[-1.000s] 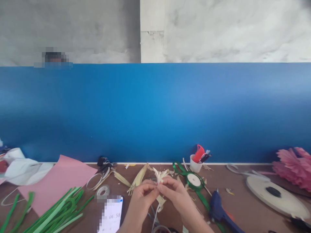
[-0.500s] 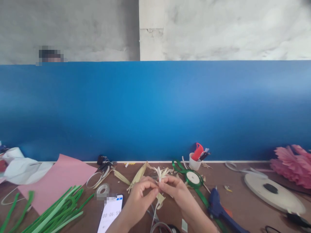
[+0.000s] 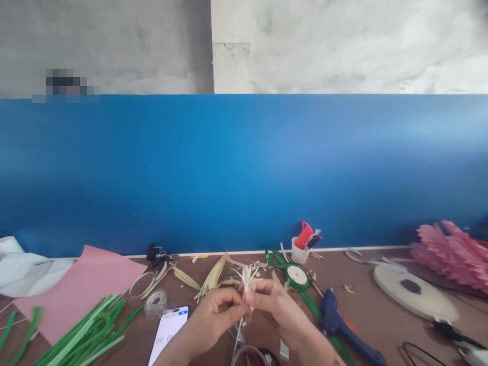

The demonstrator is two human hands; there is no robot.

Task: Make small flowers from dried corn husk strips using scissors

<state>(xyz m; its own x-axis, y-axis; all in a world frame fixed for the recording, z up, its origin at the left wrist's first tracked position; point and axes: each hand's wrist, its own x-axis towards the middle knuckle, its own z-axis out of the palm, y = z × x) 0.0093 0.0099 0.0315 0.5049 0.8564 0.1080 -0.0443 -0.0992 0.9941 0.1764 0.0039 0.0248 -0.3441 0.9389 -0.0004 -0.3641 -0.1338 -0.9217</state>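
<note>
Both hands meet near the table's front, around a small pale corn-husk flower [image 3: 247, 276] with thin strips fanning upward. My left hand [image 3: 218, 316] is closed, thumb and fingertips pinched at the base of the flower. On the other side, my right hand [image 3: 273, 305] pinches the flower's stem just under the strips. A thin white cord [image 3: 238, 339] hangs below the fingers; where its upper end goes is hidden. Dried corn husks [image 3: 215, 273] lie just behind my left hand.
To the left are a phone [image 3: 168, 330], a tape roll [image 3: 155, 302], green pipe cleaners [image 3: 89, 330] and pink paper [image 3: 82, 292]. On the right lie a green ribbon spool [image 3: 298, 275], a blue glue gun [image 3: 337, 320] and a beige oval object [image 3: 396, 300]. A white cup [image 3: 299, 252] holds pens.
The flower's strips look more spread out, and my right hand's grip sits slightly higher around its base. The camera view has turned slightly to the right.
</note>
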